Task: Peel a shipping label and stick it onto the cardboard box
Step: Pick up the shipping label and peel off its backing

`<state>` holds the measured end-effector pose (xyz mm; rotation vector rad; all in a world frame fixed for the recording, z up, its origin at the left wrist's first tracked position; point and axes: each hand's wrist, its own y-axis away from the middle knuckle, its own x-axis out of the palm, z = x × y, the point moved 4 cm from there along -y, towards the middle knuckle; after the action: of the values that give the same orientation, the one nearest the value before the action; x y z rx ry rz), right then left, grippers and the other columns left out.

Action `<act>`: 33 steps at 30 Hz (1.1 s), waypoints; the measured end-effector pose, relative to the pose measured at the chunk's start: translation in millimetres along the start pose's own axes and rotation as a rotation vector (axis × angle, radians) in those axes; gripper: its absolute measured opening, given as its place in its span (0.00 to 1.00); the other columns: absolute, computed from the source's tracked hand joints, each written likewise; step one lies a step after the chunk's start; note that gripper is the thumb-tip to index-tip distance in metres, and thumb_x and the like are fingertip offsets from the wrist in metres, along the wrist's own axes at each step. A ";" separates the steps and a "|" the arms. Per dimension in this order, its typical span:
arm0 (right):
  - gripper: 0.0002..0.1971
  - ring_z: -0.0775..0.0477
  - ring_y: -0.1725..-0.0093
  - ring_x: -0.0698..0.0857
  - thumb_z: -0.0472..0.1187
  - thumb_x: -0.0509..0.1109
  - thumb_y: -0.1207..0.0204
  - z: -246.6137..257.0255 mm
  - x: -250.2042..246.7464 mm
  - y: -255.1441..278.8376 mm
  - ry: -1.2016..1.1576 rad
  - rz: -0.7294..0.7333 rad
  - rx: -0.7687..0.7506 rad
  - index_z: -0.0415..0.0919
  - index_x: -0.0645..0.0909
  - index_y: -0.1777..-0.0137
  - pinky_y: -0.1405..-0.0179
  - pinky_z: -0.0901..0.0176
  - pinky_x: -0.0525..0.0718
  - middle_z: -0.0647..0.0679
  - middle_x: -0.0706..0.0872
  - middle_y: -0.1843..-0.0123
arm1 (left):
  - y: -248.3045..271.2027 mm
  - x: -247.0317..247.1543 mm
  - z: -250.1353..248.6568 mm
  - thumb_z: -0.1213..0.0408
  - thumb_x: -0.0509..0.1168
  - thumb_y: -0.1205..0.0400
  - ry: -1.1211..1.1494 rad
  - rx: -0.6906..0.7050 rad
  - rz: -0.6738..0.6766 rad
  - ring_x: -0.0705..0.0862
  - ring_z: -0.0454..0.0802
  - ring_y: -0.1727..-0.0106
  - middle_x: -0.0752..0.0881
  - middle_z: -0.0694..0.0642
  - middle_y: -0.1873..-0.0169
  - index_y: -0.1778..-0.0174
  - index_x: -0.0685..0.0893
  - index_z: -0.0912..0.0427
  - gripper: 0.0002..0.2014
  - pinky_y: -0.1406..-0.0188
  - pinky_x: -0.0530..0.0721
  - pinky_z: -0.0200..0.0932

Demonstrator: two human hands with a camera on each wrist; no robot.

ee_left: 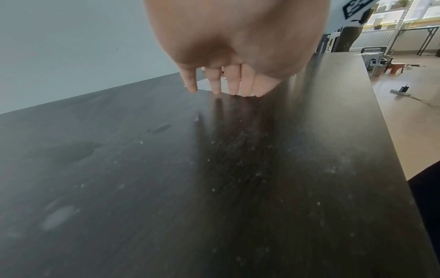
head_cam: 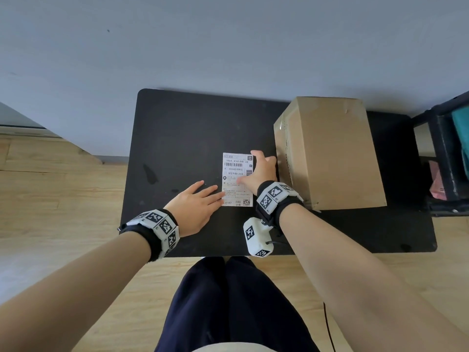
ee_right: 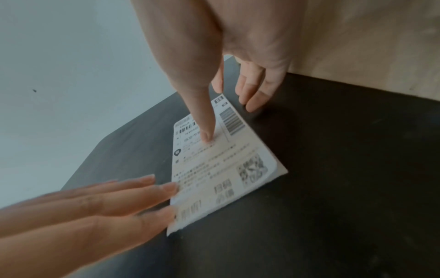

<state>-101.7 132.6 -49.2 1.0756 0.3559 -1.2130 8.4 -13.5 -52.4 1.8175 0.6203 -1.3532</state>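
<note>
Shipping label (head_cam: 237, 179) lies flat on black table (head_cam: 177, 138), left of cardboard box (head_cam: 330, 153). Left hand (head_cam: 194, 207) flat, fingers straight, tips touching the label's near-left edge. Right hand (head_cam: 258, 171) spread, thumb pressing the label.

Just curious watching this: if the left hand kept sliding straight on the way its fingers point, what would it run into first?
The shipping label: the left hand already has its fingertips at the label's near left edge.
</note>
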 end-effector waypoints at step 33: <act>0.24 0.44 0.37 0.72 0.40 0.82 0.37 31.4 -8.7 -19.2 0.375 0.151 -0.184 0.43 0.75 0.44 0.48 0.55 0.77 0.42 0.73 0.36 | -43.7 -43.1 45.2 0.65 0.62 0.19 0.436 -0.382 -0.273 0.80 0.58 0.43 0.81 0.59 0.43 0.34 0.79 0.59 0.17 0.48 0.84 0.54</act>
<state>-131.4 112.8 -36.6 1.1456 0.6503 -0.8247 -64.2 -21.9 -30.6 1.7553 1.3032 -0.9141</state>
